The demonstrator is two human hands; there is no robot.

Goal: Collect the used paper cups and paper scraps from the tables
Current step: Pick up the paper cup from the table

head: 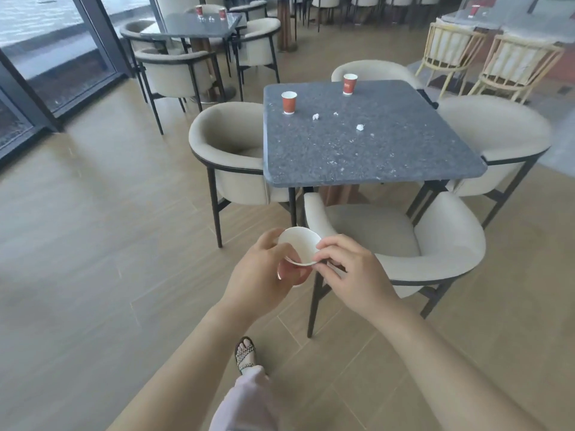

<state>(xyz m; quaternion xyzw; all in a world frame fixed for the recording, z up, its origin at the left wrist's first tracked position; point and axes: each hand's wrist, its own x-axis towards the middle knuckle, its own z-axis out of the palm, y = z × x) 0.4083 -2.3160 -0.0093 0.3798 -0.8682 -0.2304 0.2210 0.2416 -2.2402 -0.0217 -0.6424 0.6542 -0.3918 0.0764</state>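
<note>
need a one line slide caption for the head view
Both hands, left and right, hold a paper cup before a grey table bearing two red cups and paper scraps.

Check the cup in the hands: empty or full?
Empty: the held cup, gripped by left hand and right hand, tilts toward the camera, showing a bare white interior.
</note>
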